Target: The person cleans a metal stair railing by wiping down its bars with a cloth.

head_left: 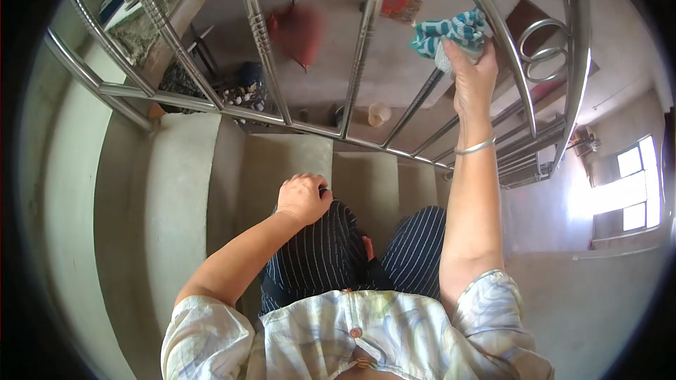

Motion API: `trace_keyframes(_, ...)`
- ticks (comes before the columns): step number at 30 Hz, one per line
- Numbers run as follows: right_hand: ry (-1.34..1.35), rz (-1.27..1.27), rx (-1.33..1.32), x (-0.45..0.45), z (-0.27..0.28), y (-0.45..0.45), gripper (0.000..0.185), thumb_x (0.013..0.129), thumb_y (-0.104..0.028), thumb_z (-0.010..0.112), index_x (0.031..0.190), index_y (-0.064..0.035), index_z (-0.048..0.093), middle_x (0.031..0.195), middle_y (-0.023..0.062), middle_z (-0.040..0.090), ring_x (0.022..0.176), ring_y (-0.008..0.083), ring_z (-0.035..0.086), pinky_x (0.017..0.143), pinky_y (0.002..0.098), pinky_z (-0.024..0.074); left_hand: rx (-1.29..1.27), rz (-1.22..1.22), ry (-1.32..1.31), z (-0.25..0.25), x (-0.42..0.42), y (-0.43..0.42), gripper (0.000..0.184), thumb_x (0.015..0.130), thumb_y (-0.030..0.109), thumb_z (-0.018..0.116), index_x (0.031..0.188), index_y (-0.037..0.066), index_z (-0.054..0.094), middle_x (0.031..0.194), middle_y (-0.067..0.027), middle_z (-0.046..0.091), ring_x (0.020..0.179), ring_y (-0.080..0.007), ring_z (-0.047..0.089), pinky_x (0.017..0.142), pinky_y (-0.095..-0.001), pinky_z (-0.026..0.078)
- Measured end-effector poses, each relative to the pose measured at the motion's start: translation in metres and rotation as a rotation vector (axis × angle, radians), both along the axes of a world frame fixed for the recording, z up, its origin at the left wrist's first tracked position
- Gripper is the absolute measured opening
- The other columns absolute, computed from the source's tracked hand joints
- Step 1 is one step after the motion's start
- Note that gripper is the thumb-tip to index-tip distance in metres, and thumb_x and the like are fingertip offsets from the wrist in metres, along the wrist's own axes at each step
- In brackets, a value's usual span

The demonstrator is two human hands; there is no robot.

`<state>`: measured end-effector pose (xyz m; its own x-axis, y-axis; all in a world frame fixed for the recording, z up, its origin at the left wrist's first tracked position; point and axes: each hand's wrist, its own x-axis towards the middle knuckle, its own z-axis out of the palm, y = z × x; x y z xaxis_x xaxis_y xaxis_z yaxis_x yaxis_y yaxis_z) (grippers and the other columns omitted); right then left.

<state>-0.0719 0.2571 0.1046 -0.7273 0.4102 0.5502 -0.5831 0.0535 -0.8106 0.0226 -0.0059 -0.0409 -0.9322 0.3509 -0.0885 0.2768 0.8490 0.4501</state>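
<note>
A teal-and-white patterned cloth (451,34) is bunched in my right hand (473,74), which presses it against a metal bar of the stair railing (366,42) at the upper right. The arm is stretched out, with a silver bangle (476,146) on the wrist. My left hand (304,197) is curled closed on my knee, over dark striped trousers (310,253). Its fingertips are mostly hidden, and I see no object in it.
Concrete steps (179,183) lie beneath me and to the left. Beyond the railing, a red heart-shaped thing (296,32) hangs, and a pale bucket (379,114) stands below. At right, a bright window (634,186) and curled metal scrollwork (546,53) show.
</note>
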Motion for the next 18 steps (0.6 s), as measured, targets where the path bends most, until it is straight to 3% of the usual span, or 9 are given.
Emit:
trace_keyframes(5, 0.011, -0.045, -0.082, -0.011, -0.029, -0.013, 0.038, 0.067, -0.008, 0.072, 0.096, -0.0012, 0.048, 0.091, 0.0049, 0.057, 0.080, 0.0109, 0.054, 0.075, 0.0266, 0.0452, -0.005, -0.002, 0.001, -0.004, -0.003, 0.002, 0.016, 0.072, 0.024, 0.058, 0.078, 0.009, 0.063, 0.085, -0.0089, 0.061, 0.086, -0.0276, 0.057, 0.075, -0.0390, 0.047)
trace_keyframes(9, -0.156, -0.455, 0.158, -0.008, -0.108, -0.021, 0.042, 0.064, -0.014, 0.073, 0.095, -0.0005, 0.048, 0.087, 0.0090, 0.057, 0.081, 0.0172, 0.054, 0.077, 0.0318, 0.0434, -0.035, 0.003, -0.033, 0.000, -0.005, 0.004, 0.018, 0.071, 0.025, 0.058, 0.079, 0.010, 0.063, 0.087, -0.0090, 0.062, 0.087, -0.0274, 0.057, 0.076, -0.0384, 0.047)
trace_keyframes(11, -0.301, -0.471, 0.203, -0.006, -0.163, -0.021, 0.044, 0.063, -0.018, 0.074, 0.095, 0.0004, 0.050, 0.087, 0.0118, 0.058, 0.080, 0.0202, 0.055, 0.076, 0.0328, 0.0435, -0.036, 0.019, -0.065, 0.002, -0.006, 0.006, 0.019, 0.071, 0.026, 0.058, 0.079, 0.010, 0.063, 0.087, -0.0093, 0.062, 0.087, -0.0273, 0.057, 0.077, -0.0380, 0.047)
trace_keyframes(13, -0.536, -0.389, 0.083, -0.001, -0.227, -0.021, 0.046, 0.060, -0.021, 0.077, 0.093, 0.0015, 0.054, 0.084, 0.0133, 0.060, 0.076, 0.0221, 0.057, 0.072, 0.0330, 0.0447, -0.045, 0.033, -0.097, 0.002, -0.004, 0.005, 0.020, 0.071, 0.027, 0.058, 0.080, 0.009, 0.064, 0.088, -0.0096, 0.062, 0.087, -0.0271, 0.057, 0.077, -0.0377, 0.047)
trace_keyframes(14, -0.530, -0.384, 0.080, 0.005, -0.241, -0.019, 0.046, 0.060, -0.021, 0.077, 0.093, 0.0015, 0.054, 0.084, 0.0133, 0.060, 0.076, 0.0221, 0.057, 0.072, 0.0330, 0.0447, -0.049, 0.040, -0.111, 0.001, -0.004, 0.005, 0.021, 0.071, 0.026, 0.056, 0.080, 0.009, 0.064, 0.089, -0.0091, 0.062, 0.089, -0.0262, 0.057, 0.080, -0.0374, 0.045)
trace_keyframes(16, -0.814, -0.302, 0.135, 0.010, -0.252, -0.011, 0.043, 0.059, -0.017, 0.078, 0.090, 0.0029, 0.056, 0.080, 0.0116, 0.062, 0.070, 0.0207, 0.058, 0.065, 0.0335, 0.0462, -0.060, 0.074, -0.180, 0.009, -0.007, 0.006, 0.023, 0.071, 0.027, 0.055, 0.082, 0.008, 0.064, 0.090, -0.0090, 0.062, 0.091, -0.0255, 0.057, 0.083, -0.0368, 0.043)
trace_keyframes(18, -0.743, -0.248, 0.152, 0.005, -0.226, -0.009, 0.040, 0.059, -0.015, 0.078, 0.089, 0.0030, 0.057, 0.078, 0.0109, 0.062, 0.068, 0.0194, 0.058, 0.063, 0.0331, 0.0465, -0.059, 0.082, -0.165, 0.008, -0.007, 0.004, 0.023, 0.071, 0.027, 0.054, 0.082, 0.008, 0.064, 0.090, -0.0090, 0.062, 0.091, -0.0254, 0.056, 0.083, -0.0368, 0.043)
